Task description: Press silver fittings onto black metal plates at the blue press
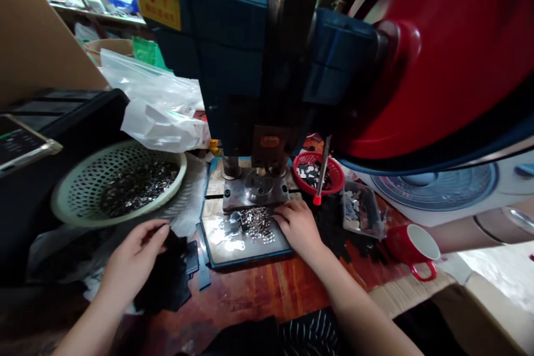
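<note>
My left hand (136, 258) hovers over a pile of flat black pieces (169, 275) on the left of the table. Its thumb and fingertips are pinched together, and whatever lies between them is too small to make out. My right hand (300, 228) rests at the right side of the press bed, fingers curled together beside a heap of small shiny metal parts (256, 222). What those fingertips hold, if anything, is hidden. Behind the heap is a steel die block (255, 189), under the ram of a blue press (233, 39). Flat metal pieces (233, 245) lie left of the heap.
A pale green basket (62, 206) of metal parts stands left. To the right are a red basket (340, 181), a clear plastic box (362, 228) and a red mug (403, 242). A lever with a red tip (317, 199) hangs near my right hand, below a big red flywheel (438, 55).
</note>
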A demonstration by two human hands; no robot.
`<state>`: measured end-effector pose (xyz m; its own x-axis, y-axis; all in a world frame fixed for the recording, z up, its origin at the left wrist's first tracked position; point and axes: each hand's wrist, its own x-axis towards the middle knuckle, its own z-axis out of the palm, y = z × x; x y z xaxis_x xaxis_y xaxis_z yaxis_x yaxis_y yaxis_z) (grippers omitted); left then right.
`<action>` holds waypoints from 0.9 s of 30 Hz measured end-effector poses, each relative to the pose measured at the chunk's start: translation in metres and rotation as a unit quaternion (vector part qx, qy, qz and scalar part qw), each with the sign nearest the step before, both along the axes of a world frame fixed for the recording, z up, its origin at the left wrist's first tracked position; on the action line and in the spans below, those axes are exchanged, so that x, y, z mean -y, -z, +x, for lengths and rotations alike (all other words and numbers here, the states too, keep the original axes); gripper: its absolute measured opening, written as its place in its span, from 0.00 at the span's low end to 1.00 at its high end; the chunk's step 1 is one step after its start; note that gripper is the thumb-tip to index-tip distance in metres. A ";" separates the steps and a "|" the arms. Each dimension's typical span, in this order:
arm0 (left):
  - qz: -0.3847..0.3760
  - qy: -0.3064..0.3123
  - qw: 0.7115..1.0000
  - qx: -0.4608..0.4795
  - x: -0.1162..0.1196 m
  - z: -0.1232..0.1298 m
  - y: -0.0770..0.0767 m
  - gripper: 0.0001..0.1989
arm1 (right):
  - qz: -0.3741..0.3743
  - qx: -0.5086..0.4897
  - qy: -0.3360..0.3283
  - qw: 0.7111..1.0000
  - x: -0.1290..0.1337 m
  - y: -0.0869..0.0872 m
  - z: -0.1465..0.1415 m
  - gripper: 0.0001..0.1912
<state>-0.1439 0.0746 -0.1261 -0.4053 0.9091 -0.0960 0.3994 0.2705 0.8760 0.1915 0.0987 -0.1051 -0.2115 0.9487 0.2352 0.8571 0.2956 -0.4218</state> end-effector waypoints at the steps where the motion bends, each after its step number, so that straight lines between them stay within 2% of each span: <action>1: 0.011 -0.039 0.994 0.103 -0.001 0.004 -0.006 0.16 | 0.000 0.026 0.007 1.000 -0.003 -0.001 -0.003 0.07; 2: 0.019 -0.071 0.974 0.215 -0.001 0.009 -0.012 0.15 | 0.000 0.048 0.012 0.999 -0.006 -0.001 -0.004 0.06; 4: 0.017 -0.102 0.906 0.411 -0.001 0.017 -0.026 0.10 | 0.005 0.079 0.013 0.997 -0.009 -0.001 -0.007 0.06; 6: -0.005 -0.079 0.823 0.562 0.001 0.024 -0.040 0.10 | 0.025 0.095 0.004 0.995 -0.010 0.000 -0.008 0.06; 8: -0.029 -0.041 0.746 0.664 0.005 0.034 -0.051 0.16 | 0.049 0.103 -0.009 0.993 -0.009 0.003 -0.008 0.06; 10: -0.053 -0.028 0.699 0.713 0.009 0.046 -0.059 0.18 | 0.064 0.103 -0.019 0.992 -0.007 0.005 -0.007 0.06; 14: -0.115 -0.011 0.665 0.738 0.010 0.077 -0.067 0.19 | 0.085 0.044 -0.011 0.995 -0.011 0.000 -0.007 0.05; 18: -0.111 0.026 0.668 0.735 0.006 0.102 -0.074 0.21 | 0.134 -0.023 -0.002 0.991 -0.033 -0.019 -0.018 0.06; 23: -0.113 0.058 0.652 0.747 0.001 0.115 -0.080 0.23 | 0.142 0.033 -0.037 0.989 -0.060 -0.035 -0.034 0.07; 27: -0.114 0.072 0.647 0.750 -0.002 0.117 -0.077 0.25 | 0.162 0.033 -0.061 0.984 -0.057 -0.032 -0.032 0.10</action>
